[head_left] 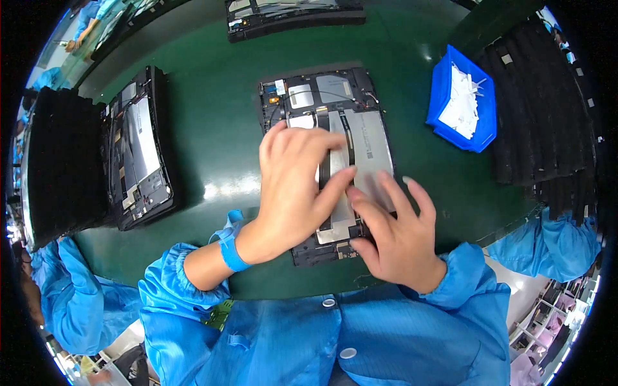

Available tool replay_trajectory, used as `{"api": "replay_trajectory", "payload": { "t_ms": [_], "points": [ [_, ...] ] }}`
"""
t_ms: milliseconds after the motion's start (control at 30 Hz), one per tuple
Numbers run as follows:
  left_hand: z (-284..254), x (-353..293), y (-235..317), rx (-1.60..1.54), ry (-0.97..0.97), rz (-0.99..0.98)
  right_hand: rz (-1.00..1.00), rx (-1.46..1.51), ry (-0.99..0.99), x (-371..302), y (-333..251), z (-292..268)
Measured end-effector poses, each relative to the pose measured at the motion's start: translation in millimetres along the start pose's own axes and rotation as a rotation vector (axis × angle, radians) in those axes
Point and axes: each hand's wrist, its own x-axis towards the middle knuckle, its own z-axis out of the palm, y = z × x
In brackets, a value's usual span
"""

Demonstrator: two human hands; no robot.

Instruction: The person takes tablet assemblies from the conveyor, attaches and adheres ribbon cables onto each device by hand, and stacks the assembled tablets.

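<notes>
An opened tablet lies in front of me, its silver battery packs, black flex cable and small boards bare. Across its left half rests my left hand, fingers bent over the surface and thumb apart from them. It hides part of the left battery pack. My right hand sits over the lower right of the tablet, fingers spread and slightly blurred, with the thumb near the bottom edge. Nothing shows gripped in either hand. A blue wrist strap circles my left wrist.
To the right stands a blue bin of white strips, beside stacked black trays. More opened tablets lie at the left and far edge, on a green table. Blue sleeves of other people show at both sides.
</notes>
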Motion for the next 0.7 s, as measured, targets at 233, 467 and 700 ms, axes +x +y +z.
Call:
{"api": "replay_trajectory", "payload": {
  "t_ms": [233,467,700],
  "points": [
    [-2.3,-43.3,-29.0,0.092,0.044,-0.258,0.178,0.297,0.165,16.5,54.8,17.7],
    [-21.1,-45.8,-31.7,0.051,-0.062,-0.265,0.407,0.666,0.114,19.8,50.5,33.5],
    [-32.1,-40.3,-43.0,-0.46,0.28,-0.37,0.488,1.62,0.271,86.1,26.1,-9.1]
  ]
}}
